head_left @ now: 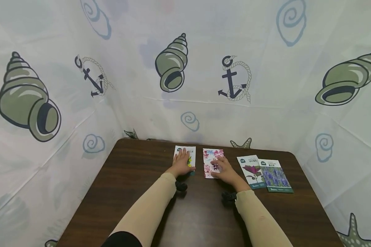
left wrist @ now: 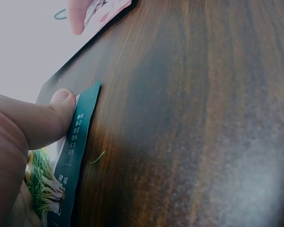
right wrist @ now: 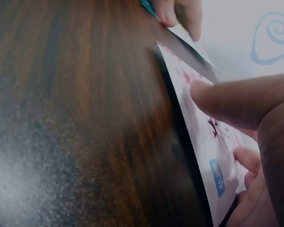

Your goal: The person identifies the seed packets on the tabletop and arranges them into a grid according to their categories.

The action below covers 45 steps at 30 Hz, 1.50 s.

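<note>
White-and-green flat packet (head_left: 192, 153) lies at eleven o'clock, pink floral packet (head_left: 207, 165) at one, on the brown desk (head_left: 201, 212); left grip (head_left: 180, 165) and right grip (head_left: 228, 173) rest finger-spread atop, seemingly pinching neither; uneven pressing could skew either.

Nothing surely legible; white characters (left wrist: 76, 128) on green-banded packet (left wrist: 68, 175), blue label (right wrist: 217, 178) on pink packet (right wrist: 203, 146)

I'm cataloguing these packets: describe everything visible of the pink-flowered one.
The pink-flowered packet is thin and rectangular, apparently paper or film, printed with pink blossoms, dark lettering and a small blue label. It lies face up near the table's far edge, partly covered by the right hand, whose fingers touch it.
</note>
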{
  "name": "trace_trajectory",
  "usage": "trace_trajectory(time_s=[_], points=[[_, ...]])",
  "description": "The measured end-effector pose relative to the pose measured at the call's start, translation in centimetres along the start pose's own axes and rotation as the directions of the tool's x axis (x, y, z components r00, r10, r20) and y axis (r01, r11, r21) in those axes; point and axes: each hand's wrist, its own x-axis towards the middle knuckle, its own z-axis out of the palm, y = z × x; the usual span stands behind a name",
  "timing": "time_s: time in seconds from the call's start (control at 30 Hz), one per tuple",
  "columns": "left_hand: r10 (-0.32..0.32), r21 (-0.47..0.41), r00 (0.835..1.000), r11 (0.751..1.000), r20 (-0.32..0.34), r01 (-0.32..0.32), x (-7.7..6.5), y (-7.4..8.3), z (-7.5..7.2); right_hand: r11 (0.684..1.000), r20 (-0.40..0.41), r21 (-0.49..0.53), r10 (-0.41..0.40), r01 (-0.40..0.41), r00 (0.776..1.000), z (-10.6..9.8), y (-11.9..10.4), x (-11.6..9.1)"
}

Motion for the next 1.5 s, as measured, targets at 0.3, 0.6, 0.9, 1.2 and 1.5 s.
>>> trace_trajectory(time_s=[0.3,0.6,0.9,1.2,1.5], points=[[-0.018,0.044,1.000,0.999,0.020,0.018,0.0,0.0,0.0,0.995,0.057,0.062,0.075,-0.079,0.996,-0.1,0.2,-0.1],[-0.020,0.040,1.000,0.999,0.004,0.020,-0.2,0.3,-0.1,0.993,0.054,0.070,0.091,-0.094,0.994,-0.6,0.4,-0.2],[-0.007,0.048,1.000,0.999,0.006,0.007,-0.2,0.1,0.0,0.995,0.070,0.083,0.047,-0.053,0.996,-0.7,0.3,-0.4],[-0.014,0.016,1.000,1.000,0.023,0.014,-0.3,-0.3,0.1,0.976,0.048,0.189,0.098,-0.105,0.994,-0.5,0.2,-0.8],[-0.021,0.031,1.000,0.999,0.020,0.020,0.3,-0.4,0.4,0.946,-0.049,0.321,0.069,-0.050,0.996,-0.6,0.8,-2.1]])
